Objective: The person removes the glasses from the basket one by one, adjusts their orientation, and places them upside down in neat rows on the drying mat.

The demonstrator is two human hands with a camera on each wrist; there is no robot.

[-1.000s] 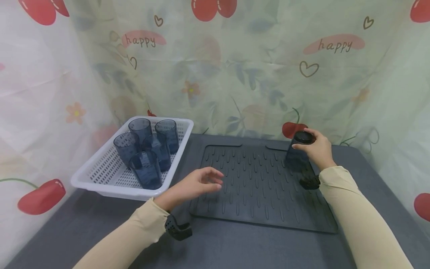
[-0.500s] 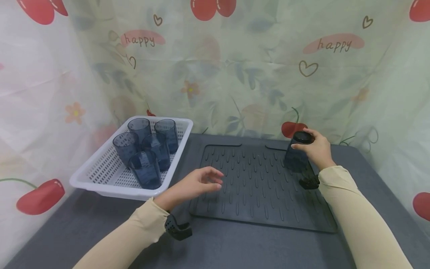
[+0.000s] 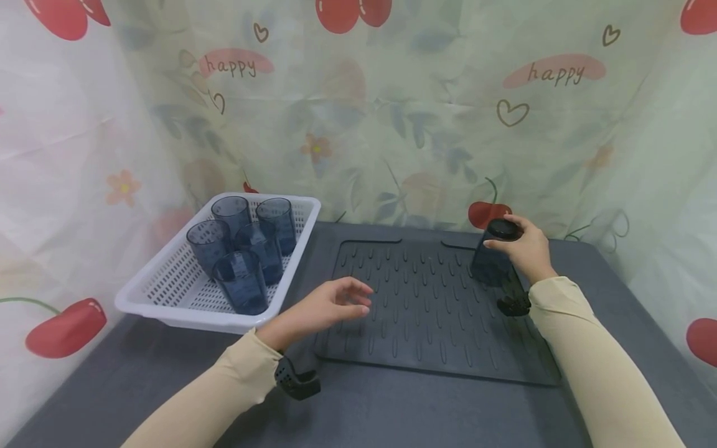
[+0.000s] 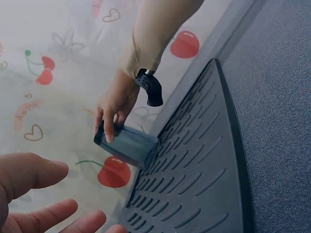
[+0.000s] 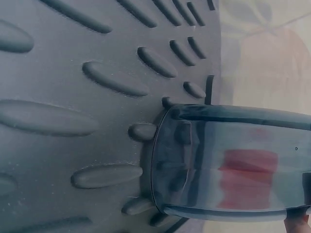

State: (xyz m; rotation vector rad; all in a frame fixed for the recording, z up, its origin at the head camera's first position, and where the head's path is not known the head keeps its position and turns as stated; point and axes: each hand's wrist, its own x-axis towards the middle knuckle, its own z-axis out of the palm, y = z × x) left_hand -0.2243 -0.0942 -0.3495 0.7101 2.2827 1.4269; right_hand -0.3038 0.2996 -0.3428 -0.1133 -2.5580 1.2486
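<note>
My right hand point(image 3: 528, 247) grips a blue-tinted glass point(image 3: 493, 258) near its base. The glass is upside down at the far right corner of a dark ridged drying mat point(image 3: 420, 311). In the right wrist view the rim of the glass point(image 5: 233, 165) meets the mat's ridges. My left hand point(image 3: 322, 308) hovers over the mat's left edge with nothing in it, its fingers point(image 4: 58, 213) relaxed and apart from the thumb. Several more blue glasses point(image 3: 243, 283) stand mouth up in a white plastic basket point(image 3: 168, 314) to the left.
A grey cloth point(image 3: 392, 414) covers the table under mat and basket. Behind and at both sides hangs a curtain point(image 3: 364, 124) with cherries and flowers printed on it. A black wrist mount point(image 3: 297, 379) is strapped below my left sleeve.
Both hands keep nearly the same pose, and the right one still holds the inverted glass at the same corner. The whole head view has shifted very slightly.
</note>
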